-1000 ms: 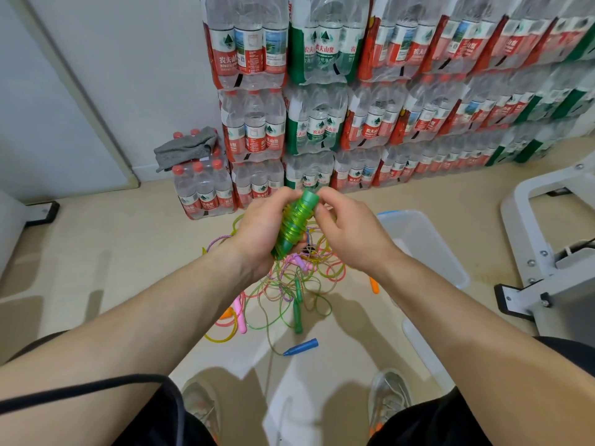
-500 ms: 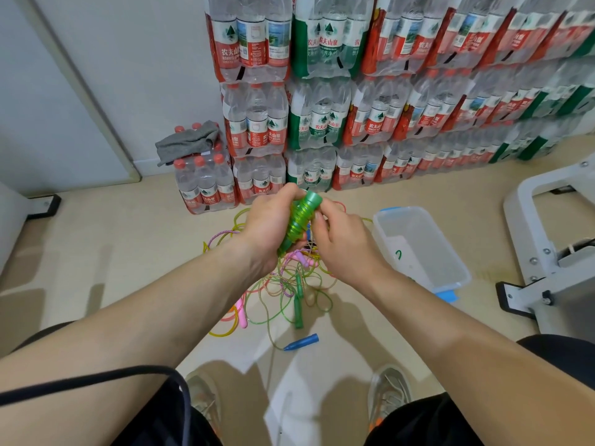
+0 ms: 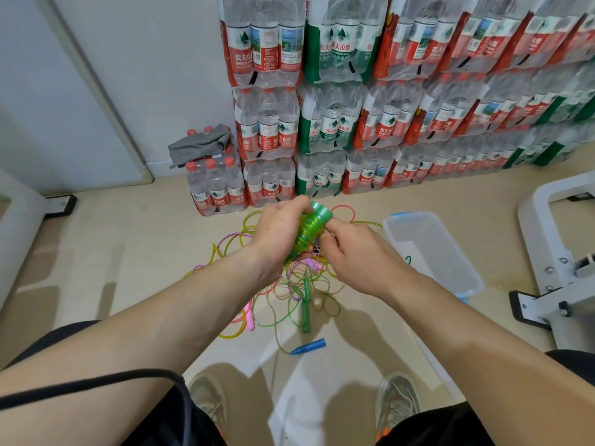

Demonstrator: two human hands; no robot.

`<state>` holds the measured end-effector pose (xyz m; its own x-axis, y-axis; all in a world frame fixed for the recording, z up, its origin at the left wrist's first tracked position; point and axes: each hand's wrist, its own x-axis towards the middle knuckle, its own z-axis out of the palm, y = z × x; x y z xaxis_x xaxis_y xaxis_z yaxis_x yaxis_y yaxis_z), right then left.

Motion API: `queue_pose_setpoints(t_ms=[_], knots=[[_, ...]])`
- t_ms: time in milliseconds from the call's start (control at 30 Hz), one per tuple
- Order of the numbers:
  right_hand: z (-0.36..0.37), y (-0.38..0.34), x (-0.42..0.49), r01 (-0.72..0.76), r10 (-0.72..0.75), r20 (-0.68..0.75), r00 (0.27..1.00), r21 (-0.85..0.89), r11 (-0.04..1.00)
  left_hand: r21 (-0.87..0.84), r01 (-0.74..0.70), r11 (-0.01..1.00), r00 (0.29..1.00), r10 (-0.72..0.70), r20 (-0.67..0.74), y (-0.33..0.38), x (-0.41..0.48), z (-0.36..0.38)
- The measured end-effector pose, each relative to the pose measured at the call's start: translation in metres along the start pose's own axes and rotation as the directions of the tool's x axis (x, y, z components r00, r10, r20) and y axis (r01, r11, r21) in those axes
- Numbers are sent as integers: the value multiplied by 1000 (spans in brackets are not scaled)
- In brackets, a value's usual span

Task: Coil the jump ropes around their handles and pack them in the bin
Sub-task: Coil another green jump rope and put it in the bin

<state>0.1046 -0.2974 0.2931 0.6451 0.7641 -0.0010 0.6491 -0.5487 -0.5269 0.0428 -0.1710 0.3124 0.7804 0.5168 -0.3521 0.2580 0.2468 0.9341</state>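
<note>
As left hand (image 3: 276, 231) grips green handles (image 3: 309, 232), right fingers (image 3: 329, 235) (curled) pinch them.

Left hand (image 3: 277, 233) and right hand (image 3: 357, 255) bare; forearms bare. Thin black cable (image 3: 96, 384) crosses left forearm. Black garment (image 3: 161, 423) over both thighs. Pale grey lace-up trainers (image 3: 209, 400), orange fleck at right toe.

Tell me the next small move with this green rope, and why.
Probably carry the green jump rope rightward and lower it into the clear bin. It looks fully wound round its handles, gripped by the left hand and pinched by the right hand, with no tail seen hanging; the bin stands open right of the hands.
</note>
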Motion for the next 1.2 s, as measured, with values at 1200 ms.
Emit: queue_pose_setpoints(t_ms=[1200], knots=[[-3, 25, 26, -263, 254, 119, 960, 65, 963, -74, 208, 975, 916, -168, 364, 12, 10, -18]])
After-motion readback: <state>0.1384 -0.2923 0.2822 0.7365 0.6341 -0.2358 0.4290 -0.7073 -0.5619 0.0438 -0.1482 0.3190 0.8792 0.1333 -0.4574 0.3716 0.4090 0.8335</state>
